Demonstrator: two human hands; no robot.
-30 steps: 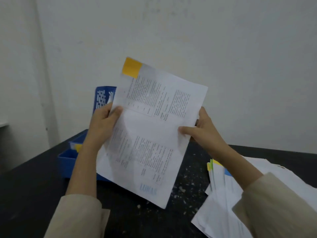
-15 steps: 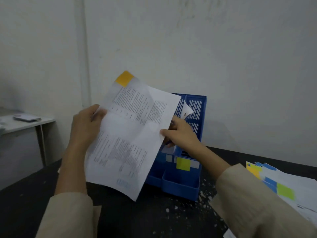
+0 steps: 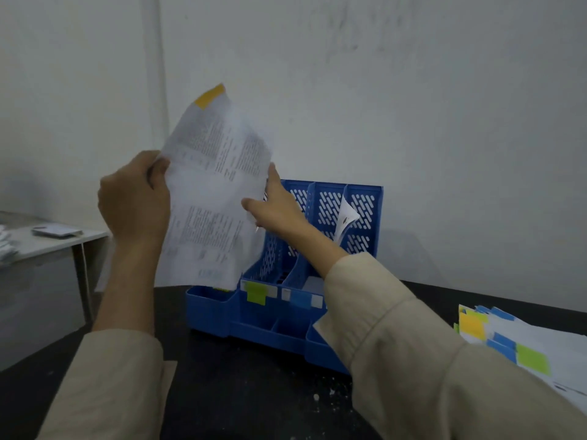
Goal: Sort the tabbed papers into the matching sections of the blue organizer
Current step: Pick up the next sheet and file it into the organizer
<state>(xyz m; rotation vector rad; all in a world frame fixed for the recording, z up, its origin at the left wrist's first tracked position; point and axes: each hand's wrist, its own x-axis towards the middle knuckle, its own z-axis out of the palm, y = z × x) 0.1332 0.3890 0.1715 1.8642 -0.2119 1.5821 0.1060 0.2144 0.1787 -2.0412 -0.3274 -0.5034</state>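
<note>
Here, both hands hold one printed sheet (image 3: 212, 198) upright above the left end of the blue organizer (image 3: 286, 281). The left hand (image 3: 135, 198), at about 9 o'clock of the sheet, grips its left edge with fingers curled round it. The right hand (image 3: 276, 208), at 3 o'clock, pinches the right edge between thumb and fingers. An orange tab (image 3: 209, 96) sits at the sheet's 12 o'clock corner. The sheet's bottom edge hangs just over the organizer's leftmost section. Green (image 3: 256, 293) and blue (image 3: 300, 299) labels mark the next two sections' fronts. A curled paper (image 3: 346, 219) stands in a right-hand section. A tabbed pile (image 3: 521, 344) lies on the dark table (image 3: 238, 392) at 4 o'clock of the organizer.
</note>
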